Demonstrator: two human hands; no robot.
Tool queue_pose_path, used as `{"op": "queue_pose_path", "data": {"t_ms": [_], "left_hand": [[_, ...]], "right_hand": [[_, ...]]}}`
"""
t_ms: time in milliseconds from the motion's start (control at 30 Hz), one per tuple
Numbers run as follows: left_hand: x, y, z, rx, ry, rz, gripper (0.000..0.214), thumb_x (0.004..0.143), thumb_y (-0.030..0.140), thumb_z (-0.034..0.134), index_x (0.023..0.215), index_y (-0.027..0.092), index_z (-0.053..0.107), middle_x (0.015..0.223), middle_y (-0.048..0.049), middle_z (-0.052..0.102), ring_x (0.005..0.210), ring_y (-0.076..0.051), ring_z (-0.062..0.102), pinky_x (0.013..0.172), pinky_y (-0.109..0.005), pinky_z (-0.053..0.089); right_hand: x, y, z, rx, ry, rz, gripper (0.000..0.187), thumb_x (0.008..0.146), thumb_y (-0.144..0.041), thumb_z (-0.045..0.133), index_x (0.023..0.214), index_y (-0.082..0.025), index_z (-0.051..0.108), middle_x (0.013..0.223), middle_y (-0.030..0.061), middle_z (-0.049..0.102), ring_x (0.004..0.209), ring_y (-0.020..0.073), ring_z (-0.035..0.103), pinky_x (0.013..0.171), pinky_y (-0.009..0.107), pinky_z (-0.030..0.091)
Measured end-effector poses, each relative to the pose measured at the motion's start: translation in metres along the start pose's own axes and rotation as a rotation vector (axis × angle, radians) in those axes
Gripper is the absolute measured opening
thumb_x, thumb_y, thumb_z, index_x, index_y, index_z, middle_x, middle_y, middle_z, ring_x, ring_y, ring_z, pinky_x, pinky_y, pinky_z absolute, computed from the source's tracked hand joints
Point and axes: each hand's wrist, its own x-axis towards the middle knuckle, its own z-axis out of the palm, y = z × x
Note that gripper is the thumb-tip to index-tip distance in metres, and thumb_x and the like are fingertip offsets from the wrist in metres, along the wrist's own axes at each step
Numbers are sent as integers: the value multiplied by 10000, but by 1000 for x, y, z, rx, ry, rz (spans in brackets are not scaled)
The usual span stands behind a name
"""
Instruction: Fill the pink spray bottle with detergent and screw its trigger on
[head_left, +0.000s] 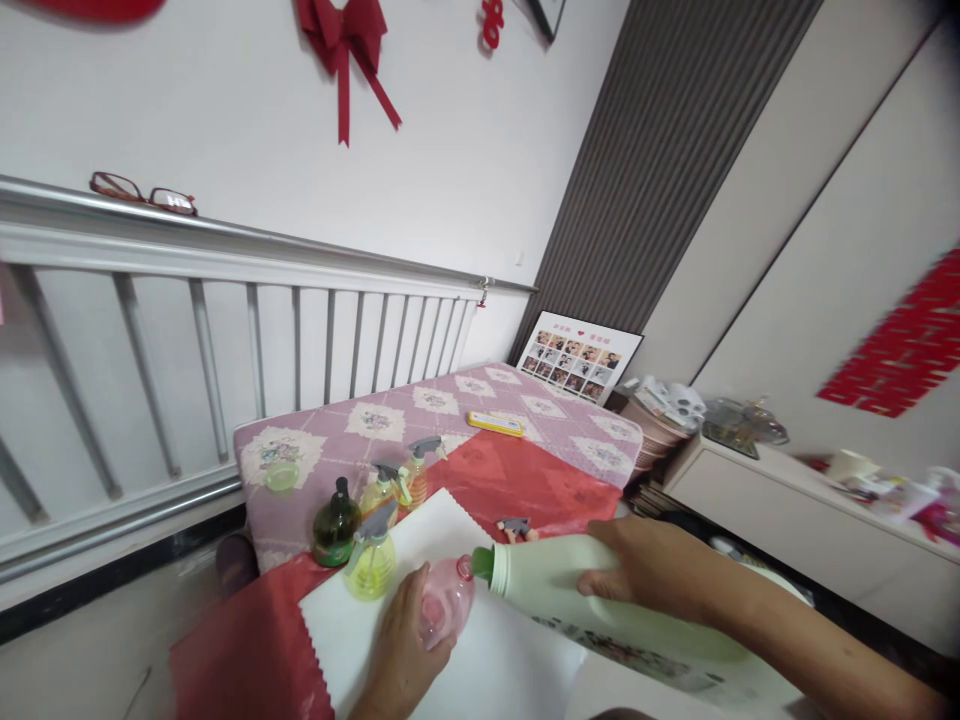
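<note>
1. The left hand [409,640] is closed around the pink bottle [448,598], holding it from the lower left above the white sheet [431,535] on the table [341,425]. Whether the bottle's base touches the sheet cannot be told.
2. The right hand [649,565] grips the pale green jug [555,575] from above, thumb on the near side.
3. The relation that matters is mouth to mouth: the jug's green spout [482,566] sits right at the bottle's neck, on its right. The bottle leans, its neck pointing up and to the right toward that spout.
4. The jug's long axis runs from the spout at the left down to the lower right, under the right forearm. The left hand is nearer the meeting point; the right is set farther back along the jug.
5. Just left of the pink bottle stands a yellow spray bottle [371,570], with a dark green bottle [335,535] beside it. A loose spray head [517,528] lies on the red cloth [517,470], beyond the jug.
6. Most right-hand fingers are hidden behind the jug, and its handle is covered. Its printed label is blurred. Whether the spout enters the neck or only touches it, and whether liquid is flowing, is unclear.
</note>
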Motion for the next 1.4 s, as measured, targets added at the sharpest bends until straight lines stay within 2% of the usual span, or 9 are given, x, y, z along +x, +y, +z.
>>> {"op": "queue_pose_path", "data": {"t_ms": [333,600,867,1400], "left_hand": [[1,-1,1,-2,-5,13,802,708,219,662,1472,178,422,1456,-169,627,1341,-347,611,1141,-515,542],[1,2,-3,4,-10,-6,774,720,241,647,1466,188,450,1441,-137,645,1328,-322,625,1136,-467,545],[1,0,-2,12,-13,-6,820,698,238,658,1479,191,415,1463,-164,630,1345,-334,606,1139,-500,533],[1,2,-4,32,2,41,778,726,230,644,1468,174,417,1435,-180,644,1320,-333,629,1102,-506,568]], "right_hand": [[2,5,4,-5,9,-8,421,833,-508,649,1054,-162,739,1147,220,785,1014,431,730,813,461,502],[1,-1,0,-12,2,0,406,838,-491,644,1053,-160,739,1157,224,783,1031,427,731,818,449,505],[-1,0,0,0,8,-2,408,835,-474,659,1078,-157,744,1184,225,779,1053,420,732,831,435,509],[1,3,4,5,1,9,392,830,-474,662,1080,-183,742,1179,201,783,1061,418,725,840,441,500]]}}
